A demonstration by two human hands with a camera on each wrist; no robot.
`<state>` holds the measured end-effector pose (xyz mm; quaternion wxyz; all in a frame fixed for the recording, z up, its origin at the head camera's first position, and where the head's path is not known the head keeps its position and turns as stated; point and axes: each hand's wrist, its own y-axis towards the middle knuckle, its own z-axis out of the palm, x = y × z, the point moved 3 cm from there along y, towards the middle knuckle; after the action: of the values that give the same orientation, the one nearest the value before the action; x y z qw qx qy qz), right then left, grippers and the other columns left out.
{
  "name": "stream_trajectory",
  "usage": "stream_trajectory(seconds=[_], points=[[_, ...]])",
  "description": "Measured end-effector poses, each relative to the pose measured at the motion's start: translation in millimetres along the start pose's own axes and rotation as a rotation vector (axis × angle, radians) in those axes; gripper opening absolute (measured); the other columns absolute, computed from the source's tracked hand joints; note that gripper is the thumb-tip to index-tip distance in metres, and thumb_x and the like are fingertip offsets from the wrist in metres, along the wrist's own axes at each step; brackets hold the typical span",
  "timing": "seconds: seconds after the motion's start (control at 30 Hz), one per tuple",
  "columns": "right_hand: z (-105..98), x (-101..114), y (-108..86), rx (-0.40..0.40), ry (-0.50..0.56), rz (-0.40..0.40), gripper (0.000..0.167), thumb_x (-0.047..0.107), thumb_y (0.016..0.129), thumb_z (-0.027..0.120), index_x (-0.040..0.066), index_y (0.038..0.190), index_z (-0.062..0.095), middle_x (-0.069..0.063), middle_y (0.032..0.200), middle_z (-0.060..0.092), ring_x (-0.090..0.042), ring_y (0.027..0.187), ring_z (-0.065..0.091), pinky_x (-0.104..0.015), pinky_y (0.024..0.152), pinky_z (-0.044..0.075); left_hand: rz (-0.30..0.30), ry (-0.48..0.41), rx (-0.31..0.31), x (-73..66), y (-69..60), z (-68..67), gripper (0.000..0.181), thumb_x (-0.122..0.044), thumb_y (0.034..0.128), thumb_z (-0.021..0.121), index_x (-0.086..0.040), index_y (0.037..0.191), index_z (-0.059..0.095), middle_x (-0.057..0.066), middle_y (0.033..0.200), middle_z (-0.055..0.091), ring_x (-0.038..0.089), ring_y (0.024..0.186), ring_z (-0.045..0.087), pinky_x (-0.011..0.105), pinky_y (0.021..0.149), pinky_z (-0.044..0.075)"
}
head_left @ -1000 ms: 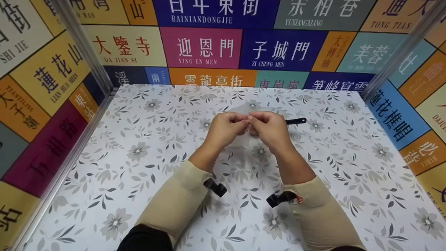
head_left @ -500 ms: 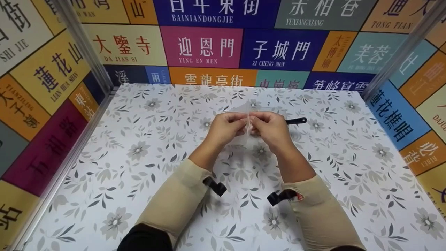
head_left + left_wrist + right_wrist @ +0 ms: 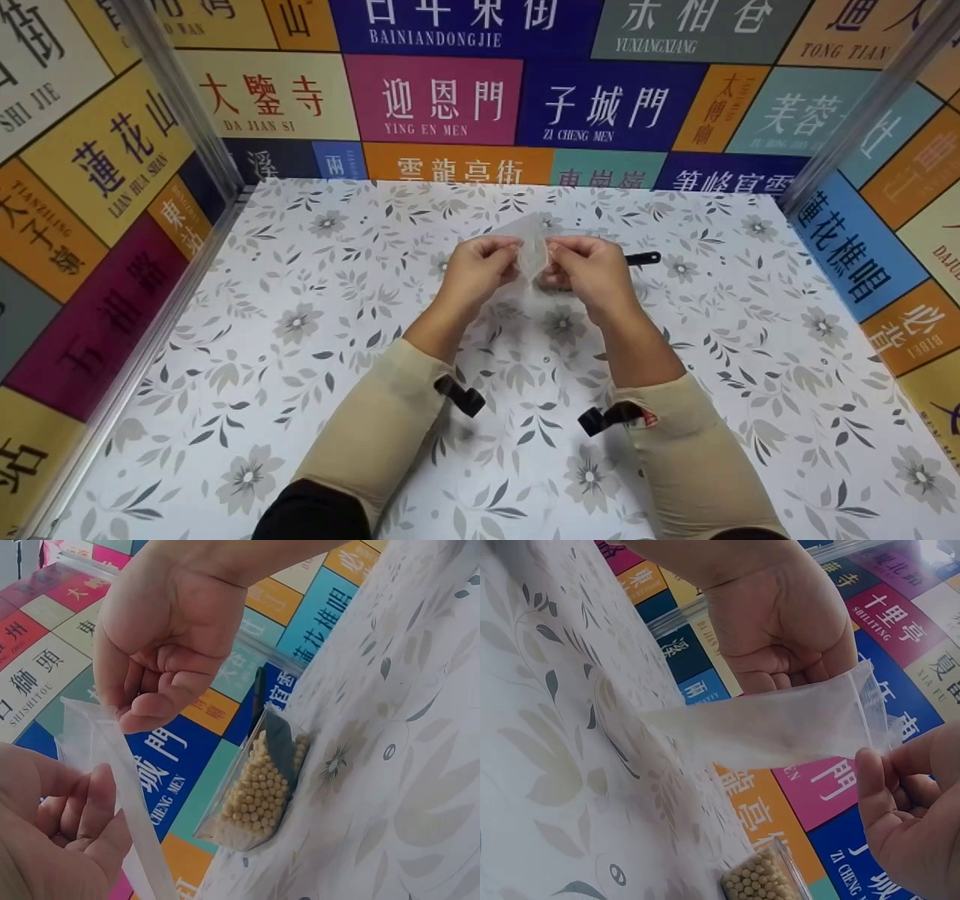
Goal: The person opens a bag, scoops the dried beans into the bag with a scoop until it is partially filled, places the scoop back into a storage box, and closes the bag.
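A translucent zip-lock plastic bag (image 3: pixel 533 247) is held up above the table, its mouth spread into a gap between the hands. My left hand (image 3: pixel 480 274) pinches one side of the mouth; my right hand (image 3: pixel 592 274) pinches the opposite side. In the right wrist view the bag (image 3: pixel 780 724) hangs flat, with nothing visible inside. Just beyond the right hand stands a clear box (image 3: pixel 232 821) of pale yellow round beans. A black scoop (image 3: pixel 279 746) leans in it, its handle (image 3: pixel 643 259) poking out past the right hand in the head view. That hand mostly hides the box there.
The table (image 3: pixel 420 450) has a white cover with grey flowers and leaves. Panels with coloured street-name signs (image 3: pixel 435 101) close off the back and both sides. Both forearms wear beige sleeves (image 3: pixel 375 420) with black wrist cameras (image 3: pixel 461 396).
The hands were together with the bag's mouth closed between them. They have drawn slightly apart, the right hand moving right, and the mouth has parted into a diamond-shaped gap.
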<state>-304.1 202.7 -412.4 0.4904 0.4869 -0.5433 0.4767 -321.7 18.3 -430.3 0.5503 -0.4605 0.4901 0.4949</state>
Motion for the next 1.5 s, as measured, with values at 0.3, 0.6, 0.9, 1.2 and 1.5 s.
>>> stream_trajectory(seconds=[0.3, 0.6, 0.9, 1.2, 1.5], points=[[-10, -1, 4.3, -0.030, -0.034, 0.017, 0.029, 0.019, 0.108, 0.066, 0.000, 0.127, 0.074, -0.006, 0.095, 0.078, -0.015, 0.083, 0.078, -0.033, 0.080, 0.068, -0.053, -0.005, -0.051, 0.9, 5.1, -8.3, 0.018, -0.015, 0.1044, 0.063, -0.007, 0.108, 0.078, 0.004, 0.091, 0.070, 0.012, 0.083, 0.069, 0.028, 0.078, 0.067], [-23, 2, 10.3, -0.029, -0.102, -0.004, 0.025, 0.011, 0.106, 0.066, -0.004, 0.124, 0.073, -0.002, 0.094, 0.072, -0.009, 0.078, 0.073, -0.026, 0.077, 0.067, 0.077, 0.229, -0.043, -10.8, 8.9, -29.3, 0.016, -0.016, 0.1023, 0.070, -0.007, 0.106, 0.082, 0.003, 0.086, 0.073, 0.013, 0.081, 0.073, 0.026, 0.077, 0.065], [-24, 9, 7.6, -0.018, -0.220, -0.028, 0.023, 0.012, 0.106, 0.067, -0.002, 0.121, 0.076, -0.002, 0.091, 0.070, -0.009, 0.075, 0.071, -0.031, 0.078, 0.068, 0.245, 0.617, -0.139, -27.0, 3.1, -38.4, 0.014, -0.018, 0.0937, 0.073, -0.016, 0.100, 0.086, -0.005, 0.083, 0.077, 0.012, 0.077, 0.066, 0.024, 0.063, 0.052], [-25, 12, 1.9, -0.026, -0.130, -0.042, 0.027, 0.017, 0.104, 0.069, -0.003, 0.121, 0.076, -0.004, 0.088, 0.072, -0.012, 0.077, 0.071, -0.026, 0.073, 0.067, 0.262, 0.566, -0.084, -22.4, 4.2, -34.0, 0.013, -0.021, 0.0973, 0.071, -0.019, 0.103, 0.082, -0.004, 0.085, 0.075, 0.013, 0.077, 0.067, 0.025, 0.065, 0.053], [-23, 12, 2.0, -0.050, -0.090, -0.029, 0.027, 0.018, 0.105, 0.069, -0.001, 0.122, 0.076, -0.005, 0.094, 0.075, -0.013, 0.079, 0.073, -0.026, 0.074, 0.067, 0.373, 0.484, 0.085, -19.8, 2.8, -25.0, 0.023, -0.024, 0.1053, 0.065, -0.018, 0.125, 0.075, -0.001, 0.099, 0.077, 0.013, 0.083, 0.068, 0.029, 0.072, 0.055]])
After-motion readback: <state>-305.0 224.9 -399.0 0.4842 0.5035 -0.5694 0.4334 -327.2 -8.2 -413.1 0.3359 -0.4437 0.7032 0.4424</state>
